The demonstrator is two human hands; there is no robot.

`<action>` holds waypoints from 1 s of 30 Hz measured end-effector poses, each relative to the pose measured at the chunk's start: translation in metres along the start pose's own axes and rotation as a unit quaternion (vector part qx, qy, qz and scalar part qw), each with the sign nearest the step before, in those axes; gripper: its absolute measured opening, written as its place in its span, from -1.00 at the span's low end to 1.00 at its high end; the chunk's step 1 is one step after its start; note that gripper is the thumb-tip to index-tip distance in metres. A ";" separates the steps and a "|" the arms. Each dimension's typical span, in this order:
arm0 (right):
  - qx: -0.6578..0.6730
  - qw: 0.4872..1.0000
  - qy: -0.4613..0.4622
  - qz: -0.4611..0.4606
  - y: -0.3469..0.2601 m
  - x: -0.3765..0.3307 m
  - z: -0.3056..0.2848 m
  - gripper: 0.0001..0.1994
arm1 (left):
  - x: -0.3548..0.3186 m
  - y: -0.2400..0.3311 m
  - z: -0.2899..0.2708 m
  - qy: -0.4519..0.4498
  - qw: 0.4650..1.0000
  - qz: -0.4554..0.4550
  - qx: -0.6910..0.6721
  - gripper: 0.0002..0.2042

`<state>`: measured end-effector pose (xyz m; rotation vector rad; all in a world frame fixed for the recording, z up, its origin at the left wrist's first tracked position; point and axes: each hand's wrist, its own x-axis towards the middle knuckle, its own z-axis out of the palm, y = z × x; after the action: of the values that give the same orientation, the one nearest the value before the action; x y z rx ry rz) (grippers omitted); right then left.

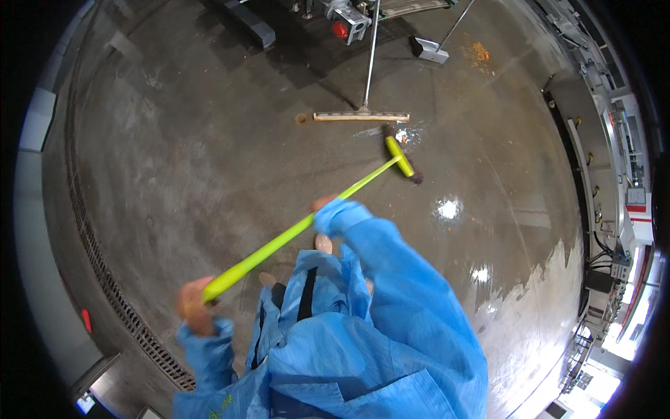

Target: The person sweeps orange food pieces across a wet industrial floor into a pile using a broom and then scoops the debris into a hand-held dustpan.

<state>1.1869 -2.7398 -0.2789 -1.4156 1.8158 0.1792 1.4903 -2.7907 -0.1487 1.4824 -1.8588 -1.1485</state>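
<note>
A broom (271, 248) with a bright yellow-green handle slants across in front of me, from lower left to upper right. My left hand (195, 307) is wrapped round the top end of its handle. Farther along, my right hand (323, 202) grips the handle too, partly hidden behind the blue sleeve. The yellow-green broom head (399, 156) is down at the wet floor, with dark, motion-blurred ends. Just beyond it, by a small orange and white scrap (401, 137), lies the wide blade of a floor squeegee (361, 116) with a long metal handle.
Farther back is a grey dustpan (428, 50) with a long handle, near orange crumbs (480, 54). Machine parts with a red knob (340, 28) stand at the top. A drain grate (115, 300) runs along the left. Metal equipment (583, 126) lines the right wall.
</note>
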 end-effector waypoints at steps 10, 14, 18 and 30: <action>-0.060 0.981 0.183 0.034 0.173 -0.037 0.069 -0.85 | -0.049 0.016 0.112 -0.195 0.980 -0.029 0.028 -0.80; 0.059 0.968 0.243 -0.019 0.023 -0.022 0.118 -0.81 | -0.036 -0.003 -0.042 0.045 0.979 0.178 0.089 -0.81; 0.197 0.943 0.081 -0.254 -0.141 -0.102 0.108 -0.90 | -0.105 -0.011 -0.225 0.283 0.956 0.032 -0.068 -0.85; -0.048 0.990 0.109 -0.069 -0.067 -0.119 0.300 -0.72 | -0.272 -0.144 -0.124 0.121 0.916 0.216 0.317 -0.85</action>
<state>1.4005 -2.5079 -0.3760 -1.6783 1.8959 0.0405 1.7428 -2.5776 -0.1728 1.3231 -2.3282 -0.1387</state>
